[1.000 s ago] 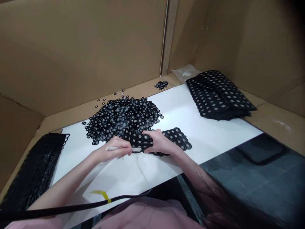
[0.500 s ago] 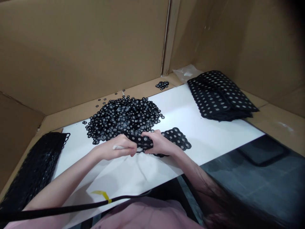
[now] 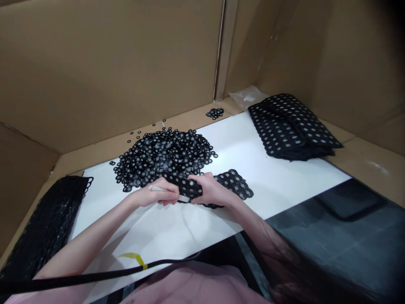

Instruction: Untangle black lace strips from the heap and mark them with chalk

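Observation:
My left hand [image 3: 160, 192] is closed around a thin white pen-like tool [image 3: 184, 198], whose tip end lies against the near edge of a black sheet with pale round dots [image 3: 236, 180]. That sheet is bent up between the hands, and its flat end rests on the white board to the right. My right hand [image 3: 210, 189] grips the raised part, thumb and fingers closed on it. Just beyond the hands spreads a heap of small black rings [image 3: 164, 152]. Exactly how the tool's tip meets the sheet is too small to make out.
A folded black dotted sheet [image 3: 294, 126] lies at the right, beside a clear plastic bag [image 3: 248, 96]. Glossy black stacked material [image 3: 44, 223] fills the left edge. A little ring cluster [image 3: 215, 113] sits at the back. Cardboard walls [image 3: 126, 63] enclose the white board [image 3: 234, 139].
My left hand has shifted slightly left, and its fingers have changed around the white tool, showing more of the tool's tip end. My right hand stays on the dotted sheet.

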Motion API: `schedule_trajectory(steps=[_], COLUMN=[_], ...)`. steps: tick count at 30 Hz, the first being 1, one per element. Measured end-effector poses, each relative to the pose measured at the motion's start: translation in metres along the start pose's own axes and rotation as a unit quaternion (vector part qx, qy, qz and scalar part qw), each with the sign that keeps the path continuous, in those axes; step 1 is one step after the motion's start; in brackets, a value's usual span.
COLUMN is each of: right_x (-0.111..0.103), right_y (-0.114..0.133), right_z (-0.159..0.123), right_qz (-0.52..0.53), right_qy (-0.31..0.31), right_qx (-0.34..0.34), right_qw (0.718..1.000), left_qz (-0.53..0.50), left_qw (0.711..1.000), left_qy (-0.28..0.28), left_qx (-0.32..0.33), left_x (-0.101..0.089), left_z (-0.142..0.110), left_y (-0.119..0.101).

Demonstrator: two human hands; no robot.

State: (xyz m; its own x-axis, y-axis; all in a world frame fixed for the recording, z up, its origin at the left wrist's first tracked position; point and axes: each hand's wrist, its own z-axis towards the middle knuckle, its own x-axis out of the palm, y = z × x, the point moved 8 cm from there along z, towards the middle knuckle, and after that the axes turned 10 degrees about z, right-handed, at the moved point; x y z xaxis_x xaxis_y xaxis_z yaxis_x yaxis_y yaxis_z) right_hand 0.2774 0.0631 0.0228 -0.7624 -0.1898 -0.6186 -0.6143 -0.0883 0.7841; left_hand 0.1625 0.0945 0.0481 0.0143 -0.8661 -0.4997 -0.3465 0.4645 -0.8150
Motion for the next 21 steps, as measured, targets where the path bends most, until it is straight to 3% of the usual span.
schedule_trajectory(steps=[6,15,21], right_x=[-0.001,0.001,-0.007], right_y=[-0.005,0.007,0.004], right_z=[0.002,0.019,0.033], right_qz=[-0.008,-0.076,-0.148], right_qy=[-0.002,0.076,0.093], right_qx=[-0.017,-0.056,-0.039], right_qw=[1.000,0.993,0.984], left_qz=[-0.094,-0.080,-0.158], left_qw=[0.990,0.987,0.960], left_qy=[-0.091,-0.133,-0.224], left_qx=[-0.049,-0.050,-0.065], left_x=[0.005,0.012,0.007], left_z=[-0.013,-0.035,-0.055], left_y=[0.018,0.006,0.032])
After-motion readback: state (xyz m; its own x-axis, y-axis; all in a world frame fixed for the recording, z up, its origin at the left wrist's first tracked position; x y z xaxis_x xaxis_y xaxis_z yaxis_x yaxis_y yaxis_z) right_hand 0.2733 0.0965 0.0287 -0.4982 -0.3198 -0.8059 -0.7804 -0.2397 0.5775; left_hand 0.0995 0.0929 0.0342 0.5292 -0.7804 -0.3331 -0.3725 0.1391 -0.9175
